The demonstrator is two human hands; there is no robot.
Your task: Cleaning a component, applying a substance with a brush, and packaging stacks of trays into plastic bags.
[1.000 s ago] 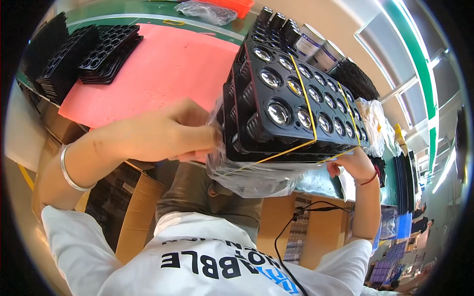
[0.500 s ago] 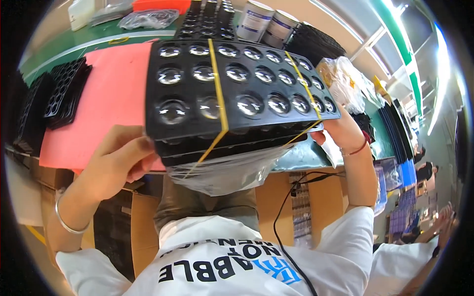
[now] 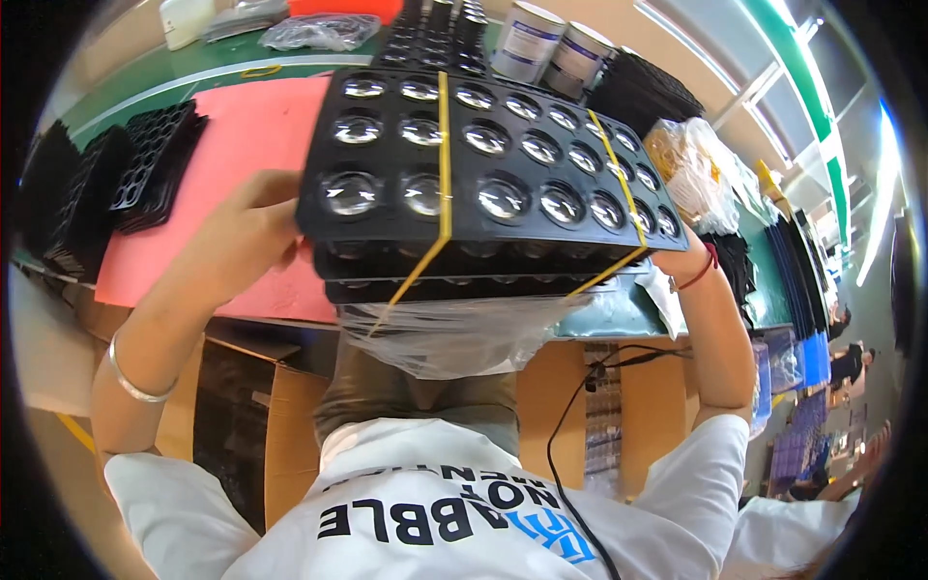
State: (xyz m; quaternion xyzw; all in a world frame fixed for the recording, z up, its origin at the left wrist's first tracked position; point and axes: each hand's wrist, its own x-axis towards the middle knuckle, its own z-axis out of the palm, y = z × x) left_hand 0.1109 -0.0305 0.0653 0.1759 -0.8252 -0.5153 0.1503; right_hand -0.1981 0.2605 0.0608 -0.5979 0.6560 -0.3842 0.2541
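I hold up a stack of black plastic trays (image 3: 464,166) tilted in front of me, its top rows filled with clear dome-shaped lenses. Two yellow rubber bands (image 3: 446,155) run around the stack. Clear plastic film (image 3: 445,338) hangs at its underside. My left hand (image 3: 253,232) is closed on the left edge, its fingertips partly behind the trays. At the right end, my right hand (image 3: 682,259) grips the stack, most of its fingers hidden.
A pink sheet (image 3: 242,126) covers part of the green table, with black trays (image 3: 155,159) stacked at its left. Behind stand two cans (image 3: 527,43) and more black trays (image 3: 643,87). Plastic bags (image 3: 691,159) lie at right. A black cable (image 3: 553,435) hangs before me.
My left hand has shifted from the stack's lower left corner up along its left edge. The whole view has drifted a little; my right hand still holds the right end.
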